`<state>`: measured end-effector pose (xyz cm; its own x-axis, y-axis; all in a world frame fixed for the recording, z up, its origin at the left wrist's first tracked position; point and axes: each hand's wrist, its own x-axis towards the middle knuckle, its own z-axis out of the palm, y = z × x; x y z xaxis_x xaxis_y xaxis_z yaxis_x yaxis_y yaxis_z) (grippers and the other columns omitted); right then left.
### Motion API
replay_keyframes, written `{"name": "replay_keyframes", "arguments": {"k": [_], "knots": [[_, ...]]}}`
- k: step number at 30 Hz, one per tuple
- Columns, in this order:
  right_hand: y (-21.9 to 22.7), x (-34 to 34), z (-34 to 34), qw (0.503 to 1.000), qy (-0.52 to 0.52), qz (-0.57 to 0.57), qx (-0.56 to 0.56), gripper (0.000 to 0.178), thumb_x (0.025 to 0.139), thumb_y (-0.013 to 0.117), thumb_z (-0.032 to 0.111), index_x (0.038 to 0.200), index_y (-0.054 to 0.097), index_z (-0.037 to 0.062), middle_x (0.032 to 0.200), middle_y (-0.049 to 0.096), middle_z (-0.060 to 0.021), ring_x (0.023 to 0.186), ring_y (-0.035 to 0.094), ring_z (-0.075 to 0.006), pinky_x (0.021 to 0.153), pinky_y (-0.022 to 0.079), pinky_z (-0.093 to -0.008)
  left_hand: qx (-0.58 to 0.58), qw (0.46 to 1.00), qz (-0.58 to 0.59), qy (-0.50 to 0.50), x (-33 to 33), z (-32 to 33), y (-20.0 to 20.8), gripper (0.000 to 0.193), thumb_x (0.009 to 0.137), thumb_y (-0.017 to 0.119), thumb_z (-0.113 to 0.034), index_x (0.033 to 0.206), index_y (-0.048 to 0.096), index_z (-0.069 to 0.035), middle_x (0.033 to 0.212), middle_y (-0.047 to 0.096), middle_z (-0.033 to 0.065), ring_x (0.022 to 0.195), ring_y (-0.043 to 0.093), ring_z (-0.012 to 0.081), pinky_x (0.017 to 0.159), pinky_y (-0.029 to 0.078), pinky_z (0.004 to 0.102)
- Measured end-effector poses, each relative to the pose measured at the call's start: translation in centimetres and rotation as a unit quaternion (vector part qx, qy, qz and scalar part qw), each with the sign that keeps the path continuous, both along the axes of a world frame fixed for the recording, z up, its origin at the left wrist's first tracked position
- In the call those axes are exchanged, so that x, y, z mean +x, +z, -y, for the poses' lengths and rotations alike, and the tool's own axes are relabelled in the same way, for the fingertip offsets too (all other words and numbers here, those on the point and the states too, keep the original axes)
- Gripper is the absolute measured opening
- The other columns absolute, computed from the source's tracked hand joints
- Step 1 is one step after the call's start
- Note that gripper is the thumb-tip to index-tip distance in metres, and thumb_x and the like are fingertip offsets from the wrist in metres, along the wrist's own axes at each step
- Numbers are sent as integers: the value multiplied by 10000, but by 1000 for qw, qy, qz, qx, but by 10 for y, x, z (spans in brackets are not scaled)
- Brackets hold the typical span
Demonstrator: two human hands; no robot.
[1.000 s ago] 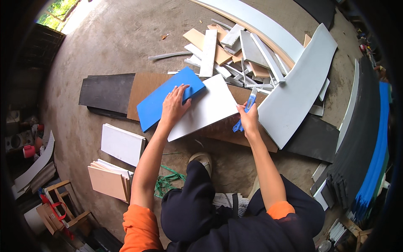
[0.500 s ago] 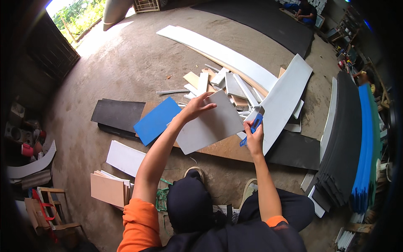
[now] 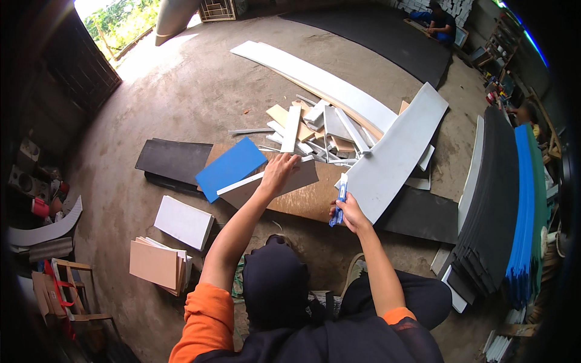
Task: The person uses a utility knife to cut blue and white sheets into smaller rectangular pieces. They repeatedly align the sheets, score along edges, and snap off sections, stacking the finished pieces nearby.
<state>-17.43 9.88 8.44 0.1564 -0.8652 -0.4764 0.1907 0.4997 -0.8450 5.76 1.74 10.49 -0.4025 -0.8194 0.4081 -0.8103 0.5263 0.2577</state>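
My left hand (image 3: 279, 174) grips a white rectangular foam-like sheet (image 3: 299, 179) by its upper edge. The sheet is tilted up, so its thin white edge shows and its near face lies in shadow. In my right hand (image 3: 351, 213) is a blue utility knife (image 3: 341, 201), pointing away from me and held apart from the sheet. Below both hands lies a long brown board (image 3: 324, 196) on the floor. A blue rectangular sheet (image 3: 230, 168) rests on the board's left part, just left of the held sheet.
Beyond the board is a heap of white and tan offcuts (image 3: 315, 130). Long white strips (image 3: 321, 78) lie behind and right. Stacks of white sheets (image 3: 183, 222) and tan sheets (image 3: 156, 263) sit at left. Black and blue sheets (image 3: 519, 218) pile at right. Another person (image 3: 440, 25) sits far right.
The held sheet has tipped from nearly face-up to edge-up and moved left. My right hand with the knife has drawn away from it, slightly left and nearer me.
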Motion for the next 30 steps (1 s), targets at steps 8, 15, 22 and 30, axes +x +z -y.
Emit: {"name": "replay_keyframes", "arguments": {"k": [8, 15, 22, 30], "knots": [[-16, 24, 27, 966, 23, -236, -108, 204, 905, 399, 127, 1074, 330, 36, 657, 489, -76, 455, 503, -133, 398, 440, -297, 23, 997, 73, 29, -8, 14, -53, 305, 773, 577, -193, 1051, 521, -81, 919, 538, 90, 890, 536, 248, 706, 430, 376], [-22, 43, 47, 873, 25, -415, -256, 217, 905, 382, 154, 1012, 347, -32, 681, 550, -228, 544, 569, -345, 457, 450, -416, 31, 999, 36, 1, -31, 29, -50, 290, 775, 546, -182, 1031, 506, -52, 884, 561, 80, 847, 551, 227, 683, 432, 358], [-21, 56, 59, 826, 79, -505, -237, 321, 931, 317, 234, 903, 428, -66, 632, 562, -274, 653, 577, -419, 546, 466, -473, 3, 1000, 13, 1, -35, 31, -60, 195, 802, 510, -145, 964, 509, -37, 811, 558, 74, 767, 566, 225, 659, 462, 342], [-16, 60, 56, 805, 89, -537, -234, 303, 929, 328, 227, 880, 424, -56, 641, 571, -265, 640, 588, -405, 537, 478, -463, 68, 998, 11, 4, -36, 31, -53, 258, 775, 496, -107, 1009, 511, 2, 906, 598, 122, 827, 582, 270, 723, 463, 354]]}}
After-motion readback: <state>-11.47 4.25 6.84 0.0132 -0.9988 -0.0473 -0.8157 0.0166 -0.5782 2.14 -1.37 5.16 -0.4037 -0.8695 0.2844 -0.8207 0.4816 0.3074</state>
